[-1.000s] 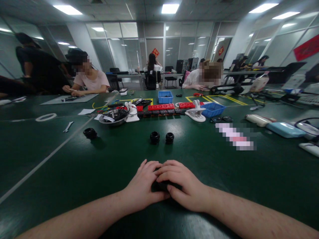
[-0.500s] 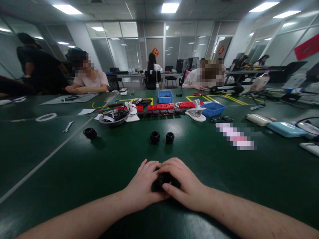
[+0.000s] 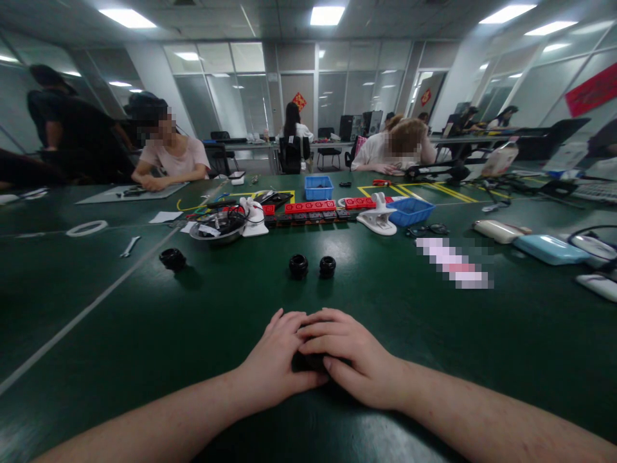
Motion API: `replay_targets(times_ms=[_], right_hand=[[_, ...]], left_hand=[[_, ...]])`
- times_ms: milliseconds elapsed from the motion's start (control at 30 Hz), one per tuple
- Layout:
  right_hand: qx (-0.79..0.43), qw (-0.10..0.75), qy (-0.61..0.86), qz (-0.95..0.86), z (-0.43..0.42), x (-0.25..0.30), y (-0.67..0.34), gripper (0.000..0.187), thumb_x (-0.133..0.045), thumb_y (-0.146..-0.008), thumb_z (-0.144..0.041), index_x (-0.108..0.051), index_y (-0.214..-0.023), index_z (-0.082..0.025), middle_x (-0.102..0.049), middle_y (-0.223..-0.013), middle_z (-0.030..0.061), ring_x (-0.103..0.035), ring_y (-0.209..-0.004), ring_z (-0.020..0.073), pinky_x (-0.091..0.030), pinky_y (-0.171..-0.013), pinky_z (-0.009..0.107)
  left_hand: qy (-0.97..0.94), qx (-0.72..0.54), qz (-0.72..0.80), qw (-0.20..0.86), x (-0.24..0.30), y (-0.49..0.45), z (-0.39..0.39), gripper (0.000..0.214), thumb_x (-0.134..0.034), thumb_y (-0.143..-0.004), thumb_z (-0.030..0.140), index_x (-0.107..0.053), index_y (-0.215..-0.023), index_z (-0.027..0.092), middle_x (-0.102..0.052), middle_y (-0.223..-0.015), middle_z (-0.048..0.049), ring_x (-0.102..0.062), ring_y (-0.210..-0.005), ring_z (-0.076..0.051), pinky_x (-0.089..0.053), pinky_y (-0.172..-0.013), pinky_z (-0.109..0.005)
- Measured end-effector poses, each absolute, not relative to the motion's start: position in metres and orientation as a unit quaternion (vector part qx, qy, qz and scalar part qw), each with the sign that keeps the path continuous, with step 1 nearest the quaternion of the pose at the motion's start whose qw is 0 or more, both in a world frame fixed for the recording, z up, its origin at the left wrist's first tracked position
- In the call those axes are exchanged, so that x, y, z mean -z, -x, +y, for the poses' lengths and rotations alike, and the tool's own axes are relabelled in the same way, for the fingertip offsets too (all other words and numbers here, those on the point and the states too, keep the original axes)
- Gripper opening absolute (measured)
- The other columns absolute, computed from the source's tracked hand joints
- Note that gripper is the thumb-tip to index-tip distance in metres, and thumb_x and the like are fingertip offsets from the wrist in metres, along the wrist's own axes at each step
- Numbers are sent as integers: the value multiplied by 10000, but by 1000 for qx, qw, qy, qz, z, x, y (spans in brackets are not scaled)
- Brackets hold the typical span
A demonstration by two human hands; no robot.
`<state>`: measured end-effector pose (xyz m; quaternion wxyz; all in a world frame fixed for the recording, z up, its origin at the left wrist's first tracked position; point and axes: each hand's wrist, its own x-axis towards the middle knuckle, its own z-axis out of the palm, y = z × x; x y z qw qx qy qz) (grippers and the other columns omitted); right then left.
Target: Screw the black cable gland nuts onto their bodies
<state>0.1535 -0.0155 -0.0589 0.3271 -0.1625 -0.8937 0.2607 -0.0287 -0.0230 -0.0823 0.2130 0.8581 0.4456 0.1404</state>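
My left hand and my right hand meet close in front of me at the table. Between them they grip a black cable gland; only a dark strip of it shows, as my right fingers lie across its top. The left fingers curl round its far and left side, with the thumb along the near side. Beyond my hands, two more black cable glands, a larger one and a smaller one, stand side by side. Another black gland sits farther left.
A wrench and a white ring lie at left. Farther back are a metal bowl of cables, red power strips, a white clamp base and blue baskets. A light blue case lies right. People sit across the table.
My right fingers have shifted left over the cable gland, covering the opening that showed before. My left hand has hardly moved. The view has shifted slightly.
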Motion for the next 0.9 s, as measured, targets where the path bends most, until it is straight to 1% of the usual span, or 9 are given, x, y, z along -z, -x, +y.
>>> replay_targets(times_ms=[100, 167, 300, 433, 567, 700, 800, 900], right_hand=[[-258, 322, 179, -893, -17, 62, -154, 377, -432, -807, -142, -471, -1182, -161, -562, -1165, 77, -472, -1112, 165, -268, -1028, 406], [-252, 334, 200, -886, -17, 65, -155, 404, -460, -822, -215, -421, -1221, -162, -533, -1195, 85, -446, -1129, 183, -269, -1022, 422], [-249, 350, 239, -871, -17, 68, -155, 350, -466, -833, -283, -453, -1165, -172, -540, -1117, 83, -451, -1059, 201, -351, -933, 407], [-244, 360, 259, -863, -17, 70, -155, 328, -495, -816, -328, -483, -1101, -167, -532, -1028, 90, -469, -971, 204, -400, -850, 386], [-239, 366, 273, -857, -18, 71, -154, 296, -536, -786, -328, -493, -1027, -163, -530, -972, 79, -472, -913, 198, -412, -810, 373], [-245, 344, 280, -862, -19, 69, -153, 219, -556, -770, -288, -523, -950, -166, -534, -951, 70, -470, -897, 191, -406, -799, 368], [-246, 331, 277, -868, -18, 68, -152, 191, -541, -766, -236, -533, -945, -172, -536, -945, 67, -467, -897, 190, -406, -791, 367], [-249, 328, 260, -874, -18, 66, -153, 204, -509, -760, -191, -533, -962, -177, -542, -950, 67, -469, -903, 189, -407, -799, 371]], left_hand=[[-858, -141, 443, 220, 82, 30, -23, 574, -644, -692, 407, -455, -1218, 280, -478, -1251, -41, -389, -1180, -251, -140, -1043, -543], [-858, -141, 442, 222, 80, 30, -24, 555, -632, -703, 409, -462, -1212, 265, -477, -1253, -47, -388, -1182, -254, -133, -1043, -549], [-858, -140, 443, 221, 76, 29, -25, 450, -623, -710, 426, -540, -1117, 253, -501, -1210, -48, -404, -1162, -261, -150, -1036, -551], [-857, -145, 443, 221, 74, 28, -25, 446, -623, -706, 425, -538, -1106, 246, -504, -1197, -51, -410, -1151, -266, -164, -1033, -546], [-855, -143, 443, 226, 71, 27, -25, 430, -619, -711, 407, -537, -1101, 244, -516, -1174, -50, -419, -1139, -266, -166, -1032, -546], [-855, -141, 445, 226, 71, 27, -25, 434, -632, -701, 380, -531, -1099, 240, -516, -1182, -45, -415, -1143, -256, -159, -1038, -536], [-857, -142, 446, 217, 73, 27, -25, 437, -649, -685, 372, -538, -1087, 241, -516, -1187, -44, -414, -1143, -255, -170, -1037, -527], [-858, -148, 445, 211, 75, 27, -25, 440, -658, -673, 370, -544, -1079, 246, -520, -1179, -38, -418, -1138, -255, -179, -1034, -526]])
